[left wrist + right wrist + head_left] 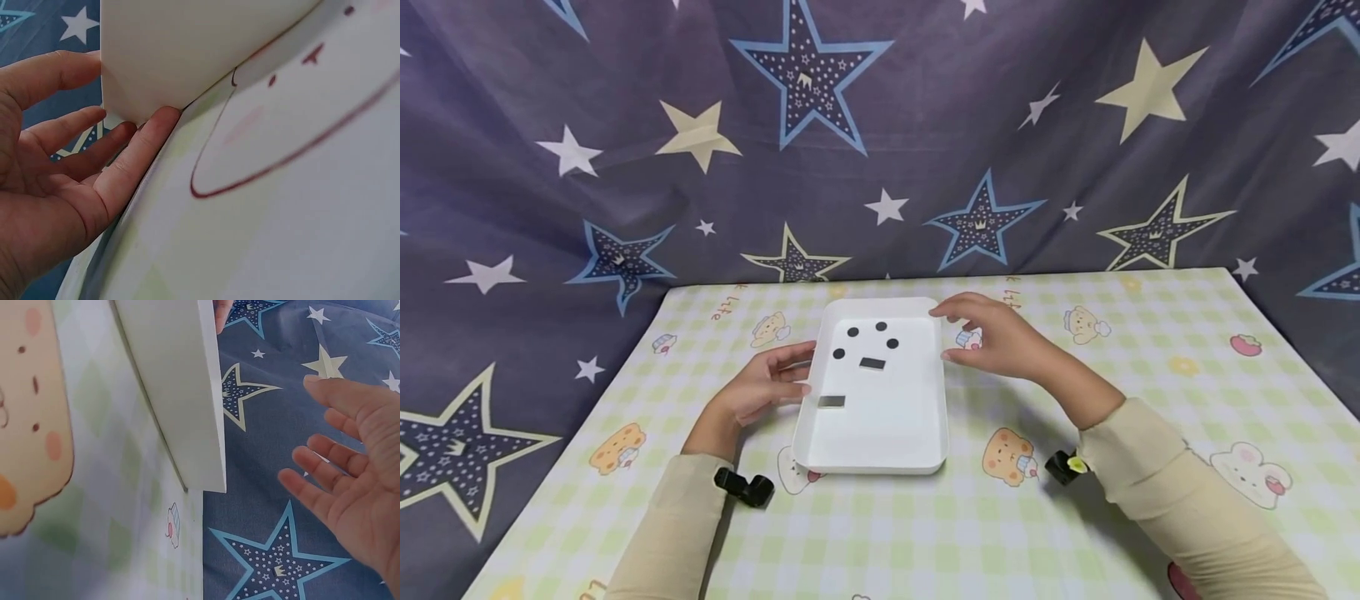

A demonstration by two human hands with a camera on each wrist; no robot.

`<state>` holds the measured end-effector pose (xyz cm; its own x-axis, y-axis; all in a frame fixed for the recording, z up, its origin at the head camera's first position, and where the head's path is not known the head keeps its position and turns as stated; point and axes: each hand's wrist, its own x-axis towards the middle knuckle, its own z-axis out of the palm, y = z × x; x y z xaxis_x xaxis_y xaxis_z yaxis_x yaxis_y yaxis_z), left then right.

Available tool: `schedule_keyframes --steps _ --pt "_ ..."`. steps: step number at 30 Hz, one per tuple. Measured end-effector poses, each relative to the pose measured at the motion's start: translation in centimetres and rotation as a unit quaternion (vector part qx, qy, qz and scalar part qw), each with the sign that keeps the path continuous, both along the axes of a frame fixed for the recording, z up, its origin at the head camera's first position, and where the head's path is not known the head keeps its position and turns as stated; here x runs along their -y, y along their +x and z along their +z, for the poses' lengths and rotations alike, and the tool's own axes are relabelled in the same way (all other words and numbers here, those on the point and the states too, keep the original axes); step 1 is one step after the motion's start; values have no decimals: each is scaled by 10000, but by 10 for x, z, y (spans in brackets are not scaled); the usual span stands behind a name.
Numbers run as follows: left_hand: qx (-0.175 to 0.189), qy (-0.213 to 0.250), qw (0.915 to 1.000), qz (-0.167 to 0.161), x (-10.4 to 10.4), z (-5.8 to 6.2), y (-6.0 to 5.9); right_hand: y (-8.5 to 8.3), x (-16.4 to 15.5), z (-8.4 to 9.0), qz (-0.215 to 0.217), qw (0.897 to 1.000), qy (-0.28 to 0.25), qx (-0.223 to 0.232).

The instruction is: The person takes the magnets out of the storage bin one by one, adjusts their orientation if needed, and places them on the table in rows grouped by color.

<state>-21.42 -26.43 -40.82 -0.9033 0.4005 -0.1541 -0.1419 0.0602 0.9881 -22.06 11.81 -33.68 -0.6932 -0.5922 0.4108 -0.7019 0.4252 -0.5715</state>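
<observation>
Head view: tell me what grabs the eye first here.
A white tray sits mid-table on a checked cloth printed with cartoon animals, holding four black dots and two dark bars. The left hand touches the tray's left edge with straight fingers, while the right hand hovers open just off its right edge. Behind hangs a dark curtain with big stars.

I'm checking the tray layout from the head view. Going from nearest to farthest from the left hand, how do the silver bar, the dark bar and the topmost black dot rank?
Measured from the left hand at the tray's left edge:
1. Silver bar, lower left of the tray, just right of the fingertips.
2. Dark bar, mid-tray, further right and up.
3. Topmost black dot, near the far rim.
</observation>
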Motion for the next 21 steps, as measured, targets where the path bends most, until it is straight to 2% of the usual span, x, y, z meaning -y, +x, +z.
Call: schedule_keyframes --steps 10,21 --pt "26 111 9999 10 -1 -2 0 -7 13 3 92 9989 78 463" --pt "-43 134 9999 -13 0 -1 1 -20 32 11 79 9961 -81 880"
